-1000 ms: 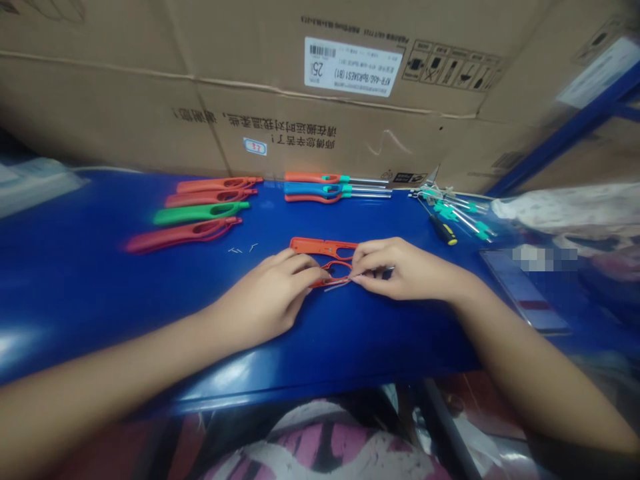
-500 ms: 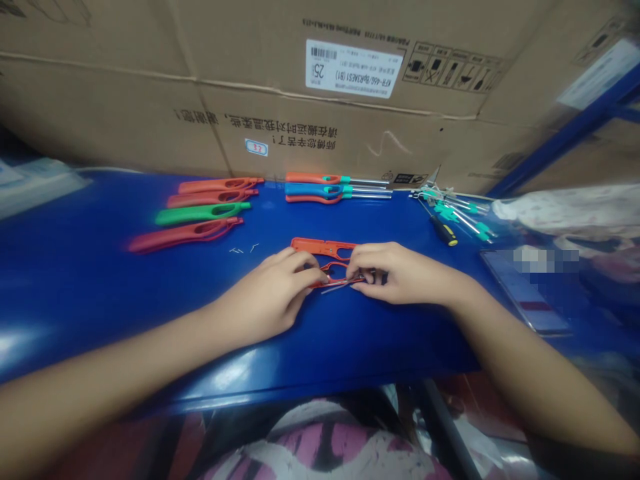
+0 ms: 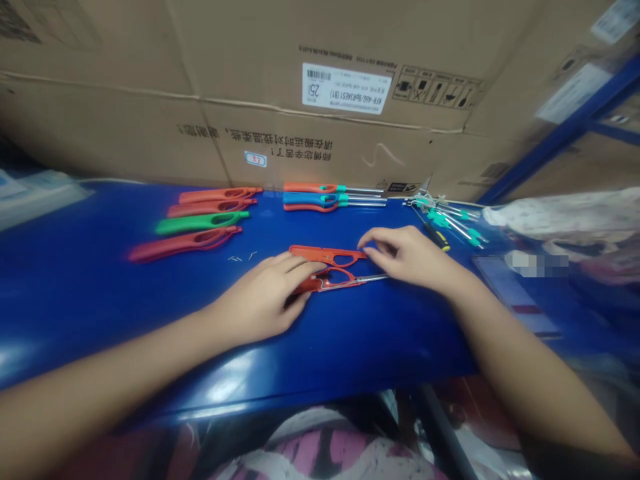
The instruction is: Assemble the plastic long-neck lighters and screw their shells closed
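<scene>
My left hand [image 3: 273, 293] is closed on an opened orange lighter half [image 3: 341, 276], pressing its handle end on the blue table. A thin wire and a metal tube [image 3: 374, 277] lie along this half, with the tube sticking out to the right. Just behind it rests a second orange casing half [image 3: 320, 254], hollow side up. The bent fingers and thumb of my right hand [image 3: 407, 255] meet at the right tip of that casing half. The exact contact there is small and partly hidden.
Several lighter handles [image 3: 203, 221] lie at the left, beside small screws [image 3: 243, 257]. Lighters with metal tubes [image 3: 310, 199] are at the back. To the right are a pile of tube parts [image 3: 445, 217], a screwdriver [image 3: 437, 237] and a phone [image 3: 515, 297]. A cardboard box [image 3: 260, 120] stands behind.
My right hand has left the front casing half and moved up and right to the tip of the rear half. The metal tube now shows at the front half's end.
</scene>
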`<action>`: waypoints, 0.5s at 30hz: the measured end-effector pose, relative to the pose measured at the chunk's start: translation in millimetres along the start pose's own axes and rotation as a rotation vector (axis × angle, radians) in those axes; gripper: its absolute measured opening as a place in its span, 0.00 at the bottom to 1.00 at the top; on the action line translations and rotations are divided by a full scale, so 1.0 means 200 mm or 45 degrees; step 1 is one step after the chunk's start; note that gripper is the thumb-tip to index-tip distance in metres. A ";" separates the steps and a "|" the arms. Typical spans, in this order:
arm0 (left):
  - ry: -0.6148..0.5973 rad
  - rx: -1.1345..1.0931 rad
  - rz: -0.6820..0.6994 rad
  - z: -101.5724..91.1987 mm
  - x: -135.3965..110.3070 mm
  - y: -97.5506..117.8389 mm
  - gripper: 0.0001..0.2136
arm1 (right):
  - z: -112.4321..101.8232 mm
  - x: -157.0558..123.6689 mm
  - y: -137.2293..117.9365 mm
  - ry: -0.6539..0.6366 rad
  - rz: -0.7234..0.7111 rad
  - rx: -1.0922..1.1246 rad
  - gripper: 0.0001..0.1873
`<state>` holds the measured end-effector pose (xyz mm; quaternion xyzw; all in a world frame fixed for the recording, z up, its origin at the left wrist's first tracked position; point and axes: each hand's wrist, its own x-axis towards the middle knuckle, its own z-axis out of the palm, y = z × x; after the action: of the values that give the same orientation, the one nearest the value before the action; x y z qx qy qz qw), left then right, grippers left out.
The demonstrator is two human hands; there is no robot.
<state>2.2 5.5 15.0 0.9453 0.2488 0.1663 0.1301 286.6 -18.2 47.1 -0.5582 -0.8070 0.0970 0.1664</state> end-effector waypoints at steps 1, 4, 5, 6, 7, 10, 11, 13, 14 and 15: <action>-0.006 0.026 -0.008 0.00 0.00 0.00 0.21 | -0.02 0.00 0.02 0.001 0.099 -0.110 0.12; -0.036 0.113 -0.012 -0.02 0.01 0.00 0.20 | -0.06 0.01 0.09 -0.075 0.315 -0.387 0.18; -0.040 0.140 -0.004 -0.03 0.01 0.00 0.19 | -0.06 0.01 0.11 -0.118 0.351 -0.442 0.20; -0.041 0.168 0.002 -0.03 0.01 0.00 0.19 | -0.07 0.01 0.12 -0.160 0.372 -0.473 0.22; -0.041 0.196 0.006 -0.04 0.01 0.01 0.20 | -0.06 0.01 0.13 -0.199 0.381 -0.482 0.23; -0.063 0.250 0.013 -0.04 0.01 0.01 0.20 | -0.05 0.01 0.15 -0.265 0.389 -0.445 0.27; -0.077 0.250 0.016 -0.03 0.01 0.02 0.19 | -0.05 0.01 0.16 -0.254 0.401 -0.436 0.27; -0.088 0.219 0.022 -0.02 0.00 0.01 0.18 | -0.05 0.02 0.19 -0.186 0.451 -0.434 0.23; -0.086 0.194 0.025 -0.02 0.00 0.01 0.18 | -0.05 0.02 0.21 -0.134 0.489 -0.437 0.21; -0.077 0.165 0.027 -0.01 0.00 0.01 0.18 | -0.06 0.03 0.24 -0.076 0.536 -0.444 0.19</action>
<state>2.2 5.2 18.3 0.9588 0.2451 0.1227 0.0744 331.1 4.2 42.0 -0.7308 -0.6822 0.0056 0.0201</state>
